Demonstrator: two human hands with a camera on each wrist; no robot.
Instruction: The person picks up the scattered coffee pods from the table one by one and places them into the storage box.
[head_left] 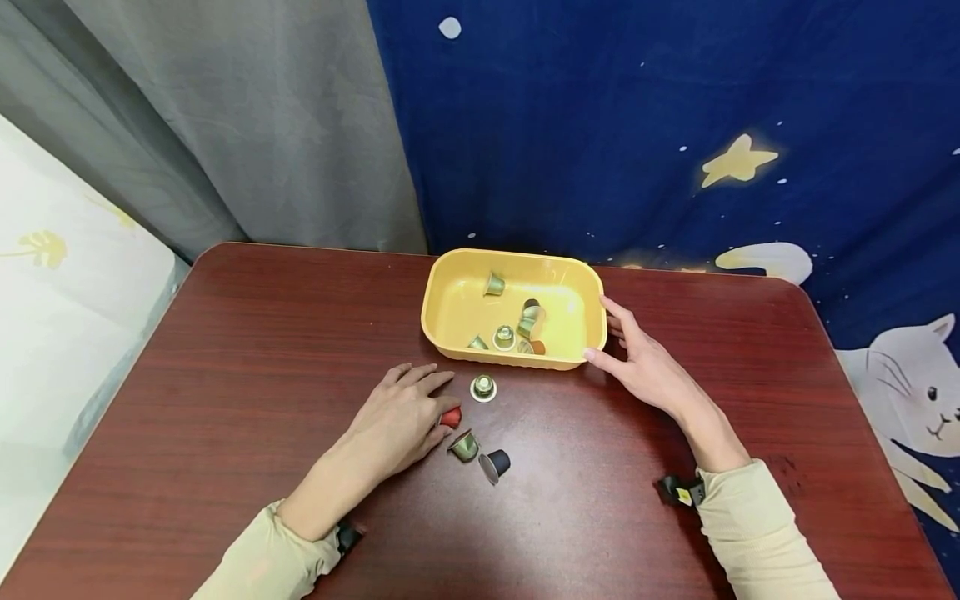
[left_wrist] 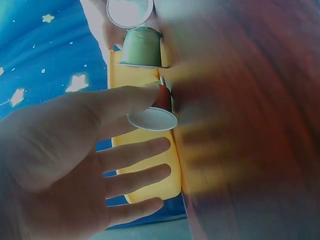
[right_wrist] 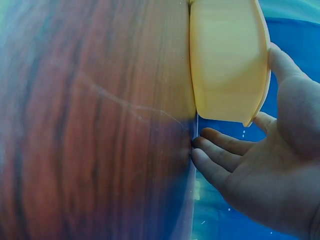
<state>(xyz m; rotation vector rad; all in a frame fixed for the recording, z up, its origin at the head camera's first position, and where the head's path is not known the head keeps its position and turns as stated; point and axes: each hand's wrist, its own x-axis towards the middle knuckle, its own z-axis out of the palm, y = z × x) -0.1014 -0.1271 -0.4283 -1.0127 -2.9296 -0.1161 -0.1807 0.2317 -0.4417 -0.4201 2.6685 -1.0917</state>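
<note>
A red capsule (head_left: 451,417) is pinched between the thumb and index finger of the left hand (head_left: 397,421); the left wrist view shows its pale lid (left_wrist: 153,119) and the other fingers of that hand (left_wrist: 65,155) spread. Just right of it on the table lie a green capsule (head_left: 465,447) and a black capsule (head_left: 494,466). Another green capsule (head_left: 483,387) rests between the hand and the yellow basket (head_left: 513,359). With thumb and index finger the right hand (head_left: 648,367) touches the basket's right rim, its remaining fingers loosely extended in the right wrist view.
Several capsules, green, brown and orange, lie inside the basket, which stands at the far edge of the dark red wooden table (head_left: 247,367). Behind the table hang a grey curtain (head_left: 292,125) and a blue one (head_left: 570,125) with stars.
</note>
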